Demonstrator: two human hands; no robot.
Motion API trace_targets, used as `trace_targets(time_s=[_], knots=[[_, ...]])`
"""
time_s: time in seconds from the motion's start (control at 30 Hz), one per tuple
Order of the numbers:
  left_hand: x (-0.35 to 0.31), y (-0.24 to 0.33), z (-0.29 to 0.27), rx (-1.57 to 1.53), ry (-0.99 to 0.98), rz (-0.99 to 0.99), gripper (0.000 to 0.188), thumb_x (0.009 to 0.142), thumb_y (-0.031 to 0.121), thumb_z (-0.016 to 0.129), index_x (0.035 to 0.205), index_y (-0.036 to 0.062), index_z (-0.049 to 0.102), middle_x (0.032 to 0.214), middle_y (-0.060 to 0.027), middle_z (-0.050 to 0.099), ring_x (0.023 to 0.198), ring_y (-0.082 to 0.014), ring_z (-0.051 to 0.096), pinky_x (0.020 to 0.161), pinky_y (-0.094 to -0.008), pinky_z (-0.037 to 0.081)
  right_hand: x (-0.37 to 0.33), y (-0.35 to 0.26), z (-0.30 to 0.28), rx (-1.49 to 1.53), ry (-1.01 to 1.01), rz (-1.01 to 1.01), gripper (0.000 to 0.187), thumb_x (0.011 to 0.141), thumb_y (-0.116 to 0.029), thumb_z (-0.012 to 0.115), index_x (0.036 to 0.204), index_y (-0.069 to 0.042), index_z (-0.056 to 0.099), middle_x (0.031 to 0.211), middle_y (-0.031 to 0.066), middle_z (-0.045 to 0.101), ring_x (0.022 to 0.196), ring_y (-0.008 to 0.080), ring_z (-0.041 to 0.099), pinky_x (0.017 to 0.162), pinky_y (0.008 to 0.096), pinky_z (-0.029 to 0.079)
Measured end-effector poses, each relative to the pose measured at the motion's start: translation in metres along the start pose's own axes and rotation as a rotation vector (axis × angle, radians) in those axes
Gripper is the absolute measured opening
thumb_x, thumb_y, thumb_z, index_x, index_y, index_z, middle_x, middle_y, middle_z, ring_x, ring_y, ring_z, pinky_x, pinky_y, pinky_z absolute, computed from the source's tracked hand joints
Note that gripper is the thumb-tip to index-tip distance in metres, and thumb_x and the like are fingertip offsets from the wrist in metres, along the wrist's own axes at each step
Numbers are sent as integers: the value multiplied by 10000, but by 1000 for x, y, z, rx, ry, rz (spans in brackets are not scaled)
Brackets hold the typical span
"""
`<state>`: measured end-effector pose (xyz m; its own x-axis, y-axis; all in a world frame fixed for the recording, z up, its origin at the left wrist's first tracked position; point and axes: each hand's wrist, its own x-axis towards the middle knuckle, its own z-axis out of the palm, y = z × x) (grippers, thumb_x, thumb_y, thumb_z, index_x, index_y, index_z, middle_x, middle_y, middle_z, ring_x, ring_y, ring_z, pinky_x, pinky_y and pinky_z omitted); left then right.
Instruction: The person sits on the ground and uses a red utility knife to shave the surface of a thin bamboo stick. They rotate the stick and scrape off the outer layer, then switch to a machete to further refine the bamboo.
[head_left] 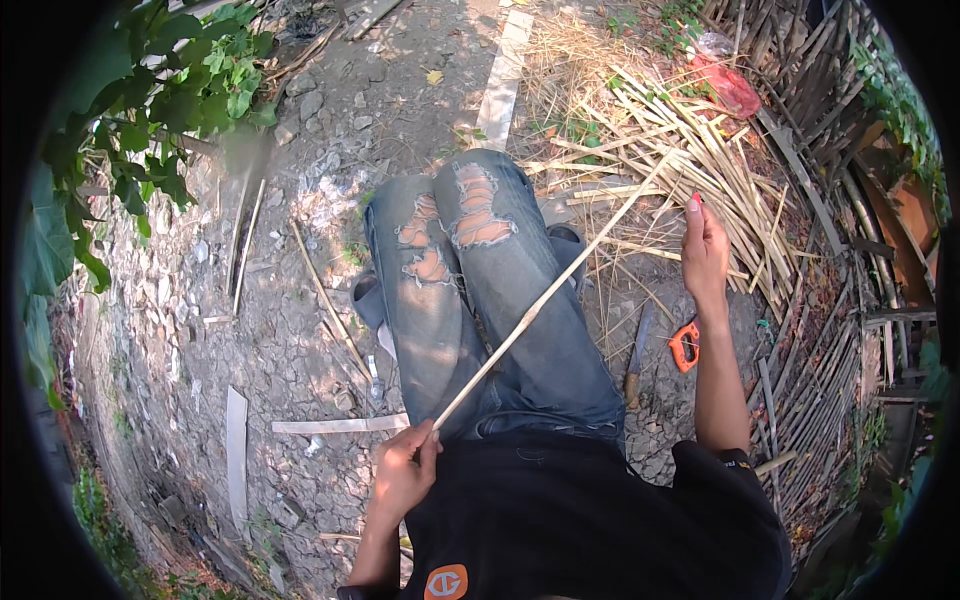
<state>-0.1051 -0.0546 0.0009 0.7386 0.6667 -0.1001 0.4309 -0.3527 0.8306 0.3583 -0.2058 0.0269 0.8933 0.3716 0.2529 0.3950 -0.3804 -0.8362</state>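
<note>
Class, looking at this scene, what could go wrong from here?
The stick, held at one end by the left hand, might swing or snag on the pile of sticks.
The knife on the ground, near the right leg, could nick it.
The torn jeans leave skin showing, so the stick might scratch it.

The stick [550,294] is pale straw, the pile [700,178] yellower. The jeans [432,335] are faded blue, streaked with whitish threads at the knees. The shirt [590,520] is black, with an orange-and-white badge [446,582]. The saw handle [676,350] is orange, the knife handle [632,388] brown, the bag [732,92] red, the leaves [190,60] green, the ground [290,345] dappled grey.
</note>
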Motion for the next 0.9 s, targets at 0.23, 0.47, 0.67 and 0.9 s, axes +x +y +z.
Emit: trace_targets(time_s=[0.23, 0.47, 0.67, 0.9], knots=[[32, -7, 9, -35, -51, -93, 160, 1004, 92, 618, 1054, -15, 726, 745, -134, 709, 633, -272, 695, 608, -360, 525, -20, -29, 66, 172, -113, 75, 344, 993, -333, 751, 988, -4, 648, 717, -11, 542, 698, 91, 486, 643, 308, 426], [67, 12, 25, 68, 5, 3, 283, 1016, 190, 643, 1233, 10, 675, 715, -133, 706, 607, -333, 703, 589, -409, 532, -27, -16, 95, 484, 3, 191, 340, 913, -57, 769, 1074, -66, 470, 783, -28, 510, 675, 27, 471, 563, 211, 384], [116, 37, 97, 134, 147, 288, 476, 973, 233, 751, 1382, 21, 629, 710, -149, 693, 602, -334, 695, 567, -419, 530, -63, -22, 133, 509, -74, 29, 272, 949, -51, 734, 1046, -88, 483, 688, -51, 462, 570, 39, 405, 513, 243, 334], [129, 45, 75, 48, 182, 194, 209, 975, 188, 742, 1089, 15, 771, 706, -171, 680, 599, -344, 684, 538, -418, 507, -93, -57, 80, -28, -502, -166, 374, 1035, -353, 635, 908, -1, 617, 675, 223, 610, 618, 417, 618, 606, 465, 493]])
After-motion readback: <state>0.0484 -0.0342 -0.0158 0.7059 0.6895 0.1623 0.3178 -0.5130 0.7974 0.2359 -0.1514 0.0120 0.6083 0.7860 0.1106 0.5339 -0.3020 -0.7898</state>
